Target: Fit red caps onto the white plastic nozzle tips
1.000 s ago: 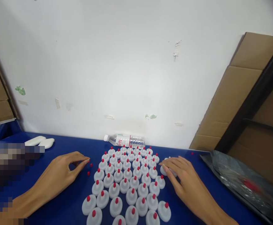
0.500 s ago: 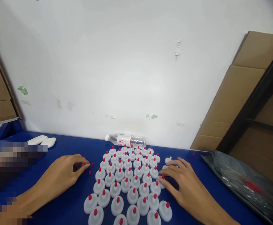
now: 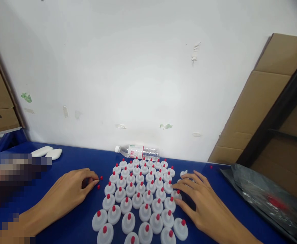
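Carefully, right hand (image 3: 200,198): grip spread around white disc (image 3: 177,196); we shouldn't nudge neighbouring discs (image 3: 169,205).
Left hand (image 3: 73,185): beside red caps (image 3: 98,187); we cannot tell its grip.

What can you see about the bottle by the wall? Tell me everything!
The bottle looks like clear plastic. It lies on its side on the blue table, along the foot of the wall, its white cap towards the picture's left. A mostly white label with red writing and a little green goes round it; the body to the right is ridged. It's just behind the red-tipped white pieces; I can't tell if any touch it.
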Demonstrator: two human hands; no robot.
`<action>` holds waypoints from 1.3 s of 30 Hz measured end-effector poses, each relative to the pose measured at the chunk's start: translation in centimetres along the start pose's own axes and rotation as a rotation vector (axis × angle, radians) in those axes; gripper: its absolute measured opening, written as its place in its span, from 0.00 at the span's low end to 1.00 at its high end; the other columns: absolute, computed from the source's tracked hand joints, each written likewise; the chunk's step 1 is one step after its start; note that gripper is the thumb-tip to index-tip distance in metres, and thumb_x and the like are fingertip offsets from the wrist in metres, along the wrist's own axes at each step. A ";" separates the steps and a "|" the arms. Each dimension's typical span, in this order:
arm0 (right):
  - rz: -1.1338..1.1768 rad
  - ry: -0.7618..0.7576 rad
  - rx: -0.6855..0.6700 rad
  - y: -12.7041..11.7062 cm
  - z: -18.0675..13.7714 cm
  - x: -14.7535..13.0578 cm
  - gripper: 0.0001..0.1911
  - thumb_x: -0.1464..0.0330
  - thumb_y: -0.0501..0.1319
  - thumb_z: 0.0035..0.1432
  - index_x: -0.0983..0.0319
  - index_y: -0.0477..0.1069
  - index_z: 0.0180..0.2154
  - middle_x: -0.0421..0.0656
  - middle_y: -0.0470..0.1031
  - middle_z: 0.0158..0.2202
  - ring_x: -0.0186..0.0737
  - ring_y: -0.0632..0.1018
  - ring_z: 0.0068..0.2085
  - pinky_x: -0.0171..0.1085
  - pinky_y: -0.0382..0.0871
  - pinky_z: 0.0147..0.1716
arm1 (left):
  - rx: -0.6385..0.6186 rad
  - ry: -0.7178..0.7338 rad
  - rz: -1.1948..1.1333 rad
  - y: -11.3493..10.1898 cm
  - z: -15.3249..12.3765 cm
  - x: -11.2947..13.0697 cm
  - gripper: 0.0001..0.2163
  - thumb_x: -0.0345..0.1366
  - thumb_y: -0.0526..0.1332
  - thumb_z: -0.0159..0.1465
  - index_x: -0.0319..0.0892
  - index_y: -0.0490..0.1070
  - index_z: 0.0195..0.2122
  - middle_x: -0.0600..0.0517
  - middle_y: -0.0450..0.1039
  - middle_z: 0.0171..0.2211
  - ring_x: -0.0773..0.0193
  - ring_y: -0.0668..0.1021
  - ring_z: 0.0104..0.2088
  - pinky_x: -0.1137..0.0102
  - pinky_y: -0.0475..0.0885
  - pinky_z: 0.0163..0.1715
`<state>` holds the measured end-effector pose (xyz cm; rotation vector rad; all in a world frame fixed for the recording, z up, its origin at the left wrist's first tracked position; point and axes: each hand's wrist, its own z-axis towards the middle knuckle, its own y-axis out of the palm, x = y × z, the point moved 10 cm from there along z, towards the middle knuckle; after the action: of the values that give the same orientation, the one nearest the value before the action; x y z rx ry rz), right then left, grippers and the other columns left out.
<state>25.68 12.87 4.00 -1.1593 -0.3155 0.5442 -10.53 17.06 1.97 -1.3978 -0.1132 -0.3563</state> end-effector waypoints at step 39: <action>0.053 -0.137 0.429 -6.2 -0.8 -4.3 0.17 0.64 0.61 0.71 0.57 0.72 0.59 0.48 0.81 0.46 0.48 0.82 0.46 0.45 0.79 0.49 | 0.362 0.234 -0.045 -4.1 -2.6 4.1 0.17 0.48 0.55 0.73 0.51 0.74 0.59 0.50 0.81 0.46 0.57 0.81 0.40 0.68 0.74 0.40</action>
<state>24.07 8.04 9.57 -0.7185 -0.2689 0.7012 -8.27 13.23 6.49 -0.9902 -0.0153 -0.5071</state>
